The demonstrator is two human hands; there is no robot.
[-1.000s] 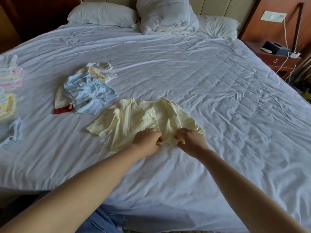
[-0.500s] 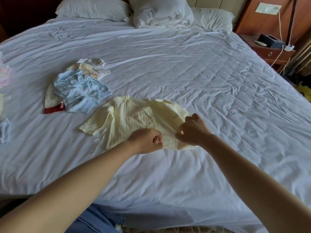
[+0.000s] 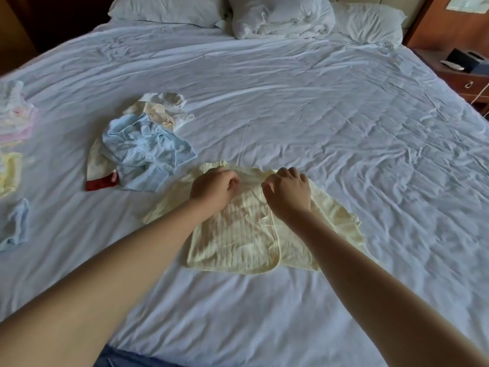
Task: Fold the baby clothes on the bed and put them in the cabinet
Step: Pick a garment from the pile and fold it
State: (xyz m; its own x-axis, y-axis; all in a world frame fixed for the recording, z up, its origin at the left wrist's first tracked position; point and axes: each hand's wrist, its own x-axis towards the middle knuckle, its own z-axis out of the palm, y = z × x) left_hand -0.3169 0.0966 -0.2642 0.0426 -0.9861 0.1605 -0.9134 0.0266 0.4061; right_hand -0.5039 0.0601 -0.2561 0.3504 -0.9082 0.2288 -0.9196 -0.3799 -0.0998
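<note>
The folded stack (image 3: pixel 14 115) at nine o'clock is cut off by the frame's left edge, and so is a yellow piece (image 3: pixel 9 170) just below it. The nightstand (image 3: pixel 465 75) at two o'clock is also cut off, and the things on it are too small to make out. Both forearms cover parts of the yellow shirt (image 3: pixel 238 234).

The shirt lies flat on the bed (image 3: pixel 344 128) near the middle, with its bottom hem toward six o'clock and well short of the near edge. A loose pile of clothes (image 3: pixel 143 152) sits just beside it at ten o'clock, and a small blue piece (image 3: pixel 16 226) lies well apart at nine. The sheet is bare from twelve through four o'clock.

The left hand (image 3: pixel 213 188) has its fingers curled, pinching the shirt's neck edge. The right hand (image 3: pixel 287 190) is bent over the same edge, thumb and fingertips nipping the cloth. The two hands are near each other but not touching.
</note>
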